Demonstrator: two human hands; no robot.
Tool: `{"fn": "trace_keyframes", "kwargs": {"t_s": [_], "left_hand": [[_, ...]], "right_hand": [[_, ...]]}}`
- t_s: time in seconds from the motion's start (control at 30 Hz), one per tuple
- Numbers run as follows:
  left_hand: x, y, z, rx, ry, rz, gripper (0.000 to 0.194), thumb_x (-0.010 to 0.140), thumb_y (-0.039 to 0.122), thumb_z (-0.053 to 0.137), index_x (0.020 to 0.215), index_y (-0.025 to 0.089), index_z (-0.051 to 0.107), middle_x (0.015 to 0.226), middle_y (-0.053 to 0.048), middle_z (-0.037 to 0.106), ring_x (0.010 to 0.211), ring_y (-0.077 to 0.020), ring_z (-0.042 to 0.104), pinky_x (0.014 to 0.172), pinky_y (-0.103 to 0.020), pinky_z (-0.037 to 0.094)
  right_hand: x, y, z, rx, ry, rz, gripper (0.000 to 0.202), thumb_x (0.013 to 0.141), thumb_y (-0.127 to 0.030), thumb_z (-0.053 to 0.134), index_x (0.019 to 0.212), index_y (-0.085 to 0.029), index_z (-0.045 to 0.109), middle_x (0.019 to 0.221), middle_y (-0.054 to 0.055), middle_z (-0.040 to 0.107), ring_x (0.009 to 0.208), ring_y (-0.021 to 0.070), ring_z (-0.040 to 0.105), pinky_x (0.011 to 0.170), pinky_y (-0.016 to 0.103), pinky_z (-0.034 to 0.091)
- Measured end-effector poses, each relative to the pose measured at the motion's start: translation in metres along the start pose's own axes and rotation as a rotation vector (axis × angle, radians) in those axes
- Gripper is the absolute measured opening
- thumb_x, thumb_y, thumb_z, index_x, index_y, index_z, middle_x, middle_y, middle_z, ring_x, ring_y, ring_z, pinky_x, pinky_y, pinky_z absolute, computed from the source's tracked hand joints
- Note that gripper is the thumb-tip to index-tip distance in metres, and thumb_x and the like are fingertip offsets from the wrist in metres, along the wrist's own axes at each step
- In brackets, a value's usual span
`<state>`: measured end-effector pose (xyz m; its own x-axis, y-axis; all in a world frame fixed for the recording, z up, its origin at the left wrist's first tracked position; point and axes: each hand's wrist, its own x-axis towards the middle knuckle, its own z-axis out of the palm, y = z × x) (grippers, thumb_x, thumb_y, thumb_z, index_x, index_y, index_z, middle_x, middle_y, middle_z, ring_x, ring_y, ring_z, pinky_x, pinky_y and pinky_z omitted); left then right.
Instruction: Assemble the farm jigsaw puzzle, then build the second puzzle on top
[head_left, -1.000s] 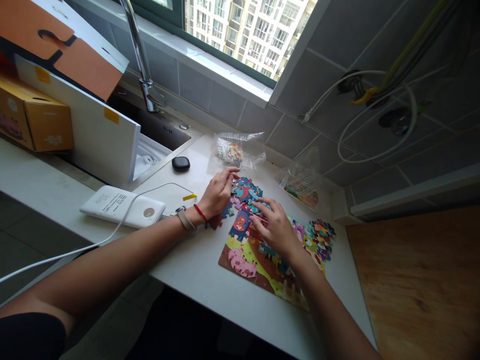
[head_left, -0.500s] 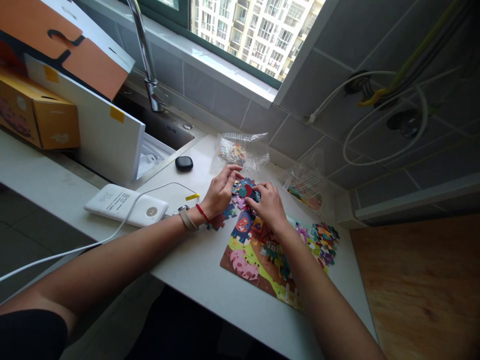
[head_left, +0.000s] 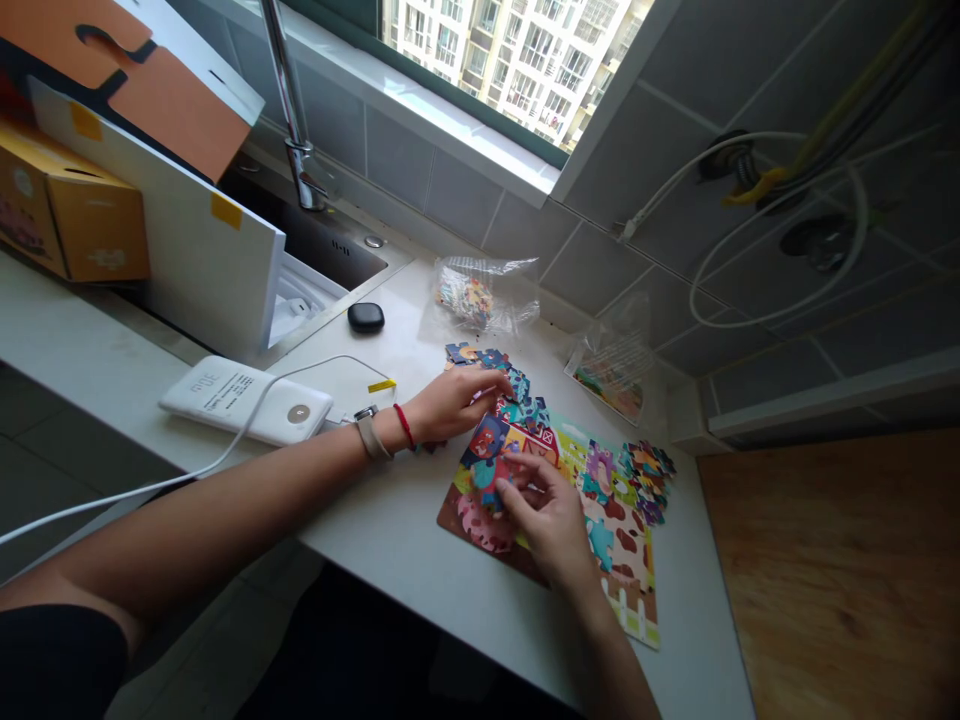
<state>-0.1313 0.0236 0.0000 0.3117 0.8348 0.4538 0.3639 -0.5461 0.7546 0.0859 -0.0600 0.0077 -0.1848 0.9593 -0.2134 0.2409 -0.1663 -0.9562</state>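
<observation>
In the head view my right hand (head_left: 551, 505) pinches a jigsaw puzzle piece (head_left: 487, 478), teal and red, between thumb and fingertips over the left part of the colourful puzzle board (head_left: 634, 565). A pink pig and a brown-patched cow are printed on that board. My left hand (head_left: 457, 402) lies with fingers stretched across a pile of loose puzzle pieces (head_left: 487, 358) at the board's upper left edge. Part of the pile is hidden under it. Another heap of puzzle pieces (head_left: 651, 475) sits on the board's right edge.
Behind the pile lie a clear bag of pieces (head_left: 469, 298) and a bagged picture card (head_left: 611, 385). A black case (head_left: 366, 318) and a white power bank (head_left: 247, 402) with a cable rest at left. Boxes (head_left: 97, 220) stand by the sink (head_left: 330, 245).
My right hand has moved from the loose pieces toward me, over the board, with a puzzle piece in it. My left hand has come down and slightly right onto the pile.
</observation>
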Motion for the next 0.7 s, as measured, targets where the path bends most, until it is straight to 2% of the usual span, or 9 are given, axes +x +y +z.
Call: {"fn": "trace_keyframes", "kwargs": {"t_s": [0.1,0.2,0.27,0.4,0.53,0.63,0.7], "left_hand": [[-0.003,0.002,0.0,0.044,-0.146,0.038,0.025,0.103,0.025,0.046,0.106,0.019,0.07,0.071,-0.001,0.07,0.063,-0.0154,0.063,0.064,-0.027,0.046],[-0.004,0.001,0.0,0.116,-0.224,0.059,0.032,0.107,0.033,0.043,0.09,0.019,0.068,0.063,0.0,0.063,0.056,-0.0145,0.056,0.059,-0.028,0.04],[-0.004,-0.001,0.001,0.137,-0.243,0.063,0.036,0.108,0.034,0.043,0.084,0.019,0.066,0.064,0.0,0.064,0.057,-0.0142,0.056,0.059,-0.028,0.039],[-0.004,-0.003,0.001,0.125,-0.244,0.068,0.03,0.106,0.033,0.047,0.091,0.018,0.069,0.065,0.0,0.066,0.057,-0.0136,0.057,0.059,-0.027,0.038],[-0.004,0.0,0.001,0.117,-0.247,0.076,0.029,0.105,0.032,0.05,0.091,0.017,0.07,0.064,0.0,0.065,0.056,-0.0128,0.055,0.058,-0.025,0.037],[-0.004,0.002,0.001,0.119,-0.265,0.097,0.029,0.105,0.031,0.049,0.09,0.018,0.07,0.065,-0.001,0.066,0.058,-0.0132,0.057,0.058,-0.025,0.038],[-0.005,0.002,0.002,0.14,-0.273,0.114,0.029,0.105,0.031,0.049,0.09,0.018,0.07,0.067,-0.001,0.067,0.059,-0.0137,0.058,0.059,-0.026,0.038]], "right_hand": [[-0.018,0.012,0.017,-0.097,0.04,0.008,0.04,0.082,-0.047,0.08,0.109,-0.019,0.072,0.07,-0.001,0.063,0.055,0.016,0.063,0.051,0.027,0.055],[-0.021,0.02,0.028,-0.115,0.113,-0.009,0.041,0.085,-0.047,0.077,0.112,-0.018,0.071,0.069,-0.001,0.064,0.056,0.0168,0.066,0.051,0.027,0.055],[-0.02,0.025,0.03,-0.101,0.14,-0.009,0.042,0.086,-0.046,0.076,0.116,-0.017,0.07,0.07,-0.001,0.064,0.055,0.016,0.066,0.052,0.026,0.055],[-0.019,0.031,0.028,-0.028,0.152,-0.018,0.051,0.088,-0.046,0.075,0.129,-0.016,0.068,0.076,0.0,0.065,0.059,0.0152,0.065,0.053,0.025,0.055],[-0.021,0.033,0.023,0.019,0.171,-0.049,0.05,0.091,-0.045,0.073,0.133,-0.016,0.07,0.082,0.002,0.065,0.063,0.0132,0.064,0.058,0.024,0.056],[-0.023,0.033,0.023,0.064,0.198,-0.077,0.051,0.093,-0.041,0.072,0.138,-0.019,0.068,0.087,0.001,0.065,0.068,0.0131,0.068,0.065,0.025,0.06],[-0.023,0.033,0.023,0.098,0.217,-0.079,0.053,0.092,-0.04,0.073,0.141,-0.021,0.066,0.091,0.002,0.065,0.07,0.0139,0.07,0.064,0.025,0.062]]}}
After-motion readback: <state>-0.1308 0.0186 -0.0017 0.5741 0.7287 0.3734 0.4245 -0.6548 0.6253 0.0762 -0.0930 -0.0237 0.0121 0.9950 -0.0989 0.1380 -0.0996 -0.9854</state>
